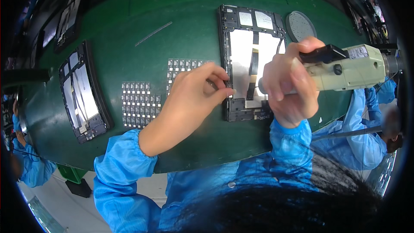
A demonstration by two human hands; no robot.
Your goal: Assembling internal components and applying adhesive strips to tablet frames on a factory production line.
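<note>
In my right hand [293, 86] is a pale cream electric screwdriver [351, 69] with a black lever, held nearly level. Its tip end points left over an opened flat device [241, 51], which has a black frame, silver plates and dark ribbon cables. My left hand [187, 99] reaches to the left edge of this device. Thumb and fingers are curled there around the frame edge, and anything small between them is hidden. Beside and partly under the left forearm lie panels of small circuit boards [138, 103], with another panel [183, 64] behind the hand.
A round grey dish [300, 26] stands beyond the device at right. A second opened device [81, 95] lies on the left of the green table [189, 21], and another [68, 23] farther back. A thin strip [153, 33] lies mid-table. People in blue sleeves sit at both sides.
</note>
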